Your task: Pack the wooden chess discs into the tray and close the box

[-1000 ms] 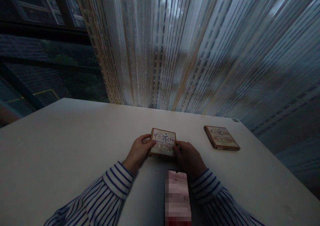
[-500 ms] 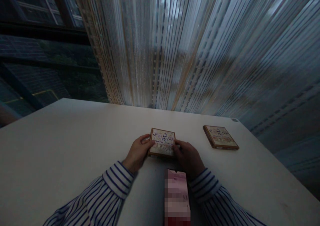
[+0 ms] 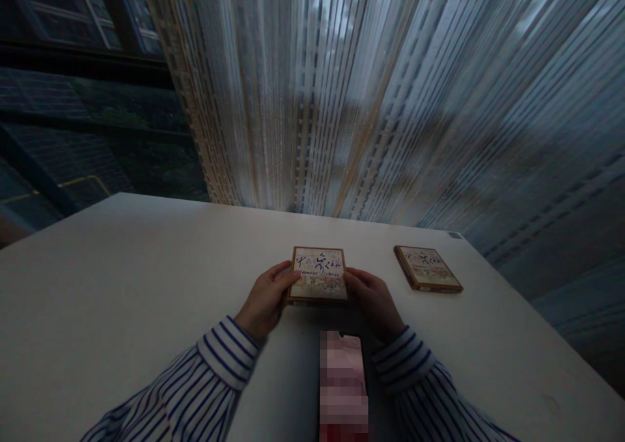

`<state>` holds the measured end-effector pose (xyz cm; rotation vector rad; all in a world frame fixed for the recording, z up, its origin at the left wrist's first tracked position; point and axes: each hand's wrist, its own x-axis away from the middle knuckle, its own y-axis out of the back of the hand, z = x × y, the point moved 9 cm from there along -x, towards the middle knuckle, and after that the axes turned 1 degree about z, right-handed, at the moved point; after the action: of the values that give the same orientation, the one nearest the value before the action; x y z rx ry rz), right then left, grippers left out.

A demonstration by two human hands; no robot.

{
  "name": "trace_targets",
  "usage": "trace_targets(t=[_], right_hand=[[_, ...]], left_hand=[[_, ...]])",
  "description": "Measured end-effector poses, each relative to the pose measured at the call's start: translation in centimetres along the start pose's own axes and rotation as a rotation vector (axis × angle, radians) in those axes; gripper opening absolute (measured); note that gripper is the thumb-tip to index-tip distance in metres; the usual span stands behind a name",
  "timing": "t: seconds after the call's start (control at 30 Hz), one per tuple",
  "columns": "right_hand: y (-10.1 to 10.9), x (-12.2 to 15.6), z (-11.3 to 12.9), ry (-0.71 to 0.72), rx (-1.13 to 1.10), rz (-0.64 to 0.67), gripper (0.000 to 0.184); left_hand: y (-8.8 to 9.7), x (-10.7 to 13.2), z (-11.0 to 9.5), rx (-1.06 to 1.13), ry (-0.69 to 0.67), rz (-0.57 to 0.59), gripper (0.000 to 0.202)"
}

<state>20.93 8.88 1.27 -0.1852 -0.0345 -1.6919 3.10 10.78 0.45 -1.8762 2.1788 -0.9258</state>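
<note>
A flat, square Chinese chess box [image 3: 319,276] with a printed lid and brown edges is held between my two hands, just above or on the white table [image 3: 161,266]; I cannot tell which. My left hand [image 3: 266,299] grips its left side, thumb on the lid. On the right side, my right hand [image 3: 374,299] grips the box's edge with its thumb near the lid. To the right lies a second Chinese chess box [image 3: 428,267] with the same print, apart from both hands. Between my forearms rests a phone [image 3: 343,383] with a pink, partly blurred screen.
A string curtain [image 3: 303,103] hangs behind the table's far edge. Dark window frames [image 3: 88,64] stand at the back left. A small grey patch [image 3: 454,235] sits at the table's far right corner. Part of a blurred, skin-toned shape [image 3: 12,228] shows at the left edge.
The held box has turned slightly and its lid faces me more squarely. My right hand has shifted a little outward along its side. The second box and phone rest as before.
</note>
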Motion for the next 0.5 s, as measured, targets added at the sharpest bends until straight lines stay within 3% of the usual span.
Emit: trace_targets(t=[0.27,0.5], right_hand=[[-0.71,0.24,-0.22,-0.027,-0.152,0.063,0.042],[-0.52,0.38,-0.4,-0.035,-0.182,0.054,0.038]], left_hand=[[-1.05,0.62,-0.15,-0.027,0.058,0.107,0.026],[-0.23,0.51,0.34,-0.081,0.107,0.087,0.022]])
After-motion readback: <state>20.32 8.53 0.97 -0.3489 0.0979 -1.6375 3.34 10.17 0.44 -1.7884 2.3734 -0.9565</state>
